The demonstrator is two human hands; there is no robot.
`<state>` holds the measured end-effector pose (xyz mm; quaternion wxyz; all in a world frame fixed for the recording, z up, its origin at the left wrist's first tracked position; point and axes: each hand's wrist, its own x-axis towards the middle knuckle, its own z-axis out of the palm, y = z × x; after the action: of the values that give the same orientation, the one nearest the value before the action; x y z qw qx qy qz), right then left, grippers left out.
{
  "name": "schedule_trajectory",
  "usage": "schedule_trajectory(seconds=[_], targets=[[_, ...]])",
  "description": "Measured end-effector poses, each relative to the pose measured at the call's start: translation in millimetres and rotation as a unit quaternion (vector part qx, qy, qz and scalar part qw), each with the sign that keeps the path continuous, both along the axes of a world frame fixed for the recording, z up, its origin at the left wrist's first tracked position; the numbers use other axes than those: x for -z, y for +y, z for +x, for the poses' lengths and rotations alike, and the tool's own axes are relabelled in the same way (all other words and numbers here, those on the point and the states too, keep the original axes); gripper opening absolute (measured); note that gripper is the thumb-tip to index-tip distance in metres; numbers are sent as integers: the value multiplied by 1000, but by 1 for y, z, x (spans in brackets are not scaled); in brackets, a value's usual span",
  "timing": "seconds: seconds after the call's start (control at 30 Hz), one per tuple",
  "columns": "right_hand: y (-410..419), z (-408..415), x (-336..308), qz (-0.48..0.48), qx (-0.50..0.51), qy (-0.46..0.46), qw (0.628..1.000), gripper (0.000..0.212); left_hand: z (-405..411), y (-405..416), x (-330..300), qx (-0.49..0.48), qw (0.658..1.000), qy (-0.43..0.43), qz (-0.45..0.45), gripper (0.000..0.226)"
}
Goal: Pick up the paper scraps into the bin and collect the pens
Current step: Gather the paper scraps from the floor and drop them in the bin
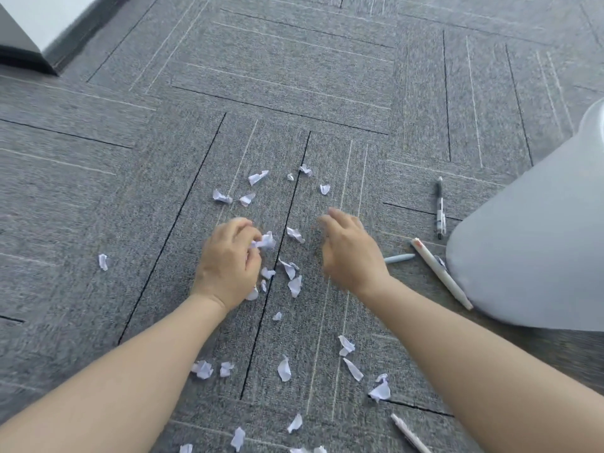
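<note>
Several white paper scraps (294, 285) lie scattered over the grey carpet, from the centre down to the bottom edge. My left hand (228, 259) is curled around a crumpled scrap (266, 240) at its fingertips. To its right, my right hand (351, 253) hovers just above the carpet with its fingers apart and holds nothing. A pale grey bin (536, 243) stands at the right edge. A black pen (440, 207), a white pen (441, 273) and a grey pen (399, 258) lie beside the bin. Another white pen (410, 433) lies at the bottom right.
Grey carpet tiles with dark and light stripes (294, 93) cover the floor. A dark baseboard and a white wall corner (36, 37) are at the top left. One stray scrap (103, 261) lies apart at the left.
</note>
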<state>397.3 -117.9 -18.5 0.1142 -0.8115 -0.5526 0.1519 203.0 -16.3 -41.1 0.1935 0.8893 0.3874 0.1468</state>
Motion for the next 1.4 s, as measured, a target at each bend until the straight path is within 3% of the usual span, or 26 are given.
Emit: schedule_trajectory(seconds=[0.13,0.27,0.37,0.43,0.6,0.8,0.9,0.97,1.03,1.17,1.23,1.33,1.4], targets=[[4,-2,5,-76,10,-34,996,54,-12,-1,11,-35,995,89,-28,48],[-8,-22,3,15,-116,20,993,45,-21,-2,13,-24,996,67,-56,59],[10,-12,10,50,-40,62,996,49,-23,8,13,-63,996,46,-50,57],[34,1,13,23,16,61,998,56,-23,18,15,-90,993,59,-44,57],[85,26,19,-30,49,42,997,60,-10,49,19,-122,989,71,-49,61],[72,-2,23,141,-57,41,988,36,0,57,25,-143,989,45,-16,64],[114,13,26,53,12,49,997,52,0,56,25,-139,989,40,-18,64],[135,17,27,-19,-25,28,999,59,0,57,23,-133,990,40,-17,64],[137,11,26,-23,-82,32,996,53,0,58,24,-130,990,47,-17,64],[105,-10,17,84,-217,21,972,30,-1,57,27,-121,991,65,-10,63],[115,-11,18,89,-193,8,977,34,-1,58,27,-117,991,65,-7,64],[143,-15,22,-5,-148,4,989,54,-1,58,28,-115,991,65,-7,65],[150,-21,24,-33,-158,0,987,54,-1,59,28,-109,991,74,-6,65]])
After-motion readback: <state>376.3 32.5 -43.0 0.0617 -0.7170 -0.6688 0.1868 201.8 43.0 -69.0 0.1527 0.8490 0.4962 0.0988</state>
